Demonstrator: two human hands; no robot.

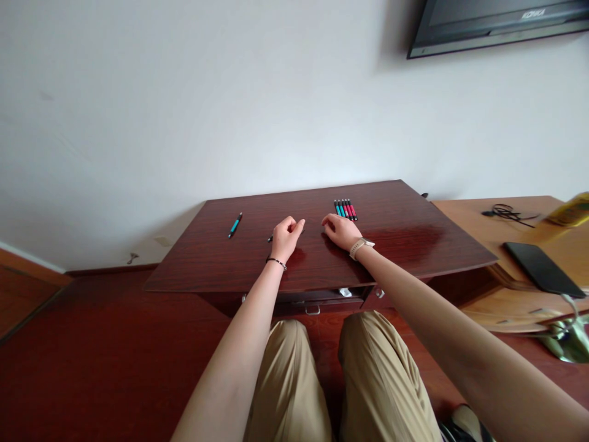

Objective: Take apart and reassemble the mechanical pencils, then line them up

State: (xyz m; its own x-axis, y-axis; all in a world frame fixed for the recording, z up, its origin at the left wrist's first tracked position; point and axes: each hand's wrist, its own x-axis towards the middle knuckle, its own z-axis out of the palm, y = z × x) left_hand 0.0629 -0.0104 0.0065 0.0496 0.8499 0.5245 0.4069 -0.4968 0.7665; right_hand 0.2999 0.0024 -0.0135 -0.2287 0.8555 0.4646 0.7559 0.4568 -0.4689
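My left hand [286, 238] is closed around a pen [270, 239] just above the middle of the dark red table [248, 270]. Only the pen's dark end shows to the left of the fingers, and the hand hides most of its body. To the right, my right hand [343, 232] rests by the tabletop with loosely bent fingers and nothing visible in them. Just beyond it lies a row of several pens [345, 209], teal on the left and pink-red on the right, side by side. A single teal pen [235, 225] lies apart at the left.
A wooden side table [478, 215] adjoins on the right, bearing a coiled black cable [508, 213], a dark flat device [543, 268] and a yellow package [570, 212]. A television [497, 27] hangs on the wall. Drawers with a metal handle [312, 310] sit under the tabletop.
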